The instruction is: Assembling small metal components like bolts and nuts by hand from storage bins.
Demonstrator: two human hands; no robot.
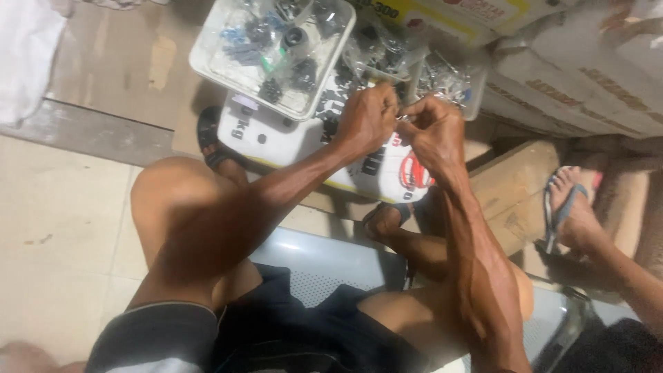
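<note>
From my feed: left hand [367, 117] and right hand [434, 130] are both clenched, fingertips pinched together on a tiny shiny metal part [402, 119] held between them, too small to identify. It sits above the white printed board [290, 141], beside the clear plastic tray of small dark hardware [273, 52]. Risk as I read it: the grip slips and the part drops into the clear bagged parts [442, 72] or onto the tiled floor [62, 228], where it's hard to find.

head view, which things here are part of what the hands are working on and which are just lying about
In hand:
left hand
right hand
small metal part pinched between them
clear tray of small parts

Lying about:
white cloth
cardboard boxes
another person's sandalled foot
</note>
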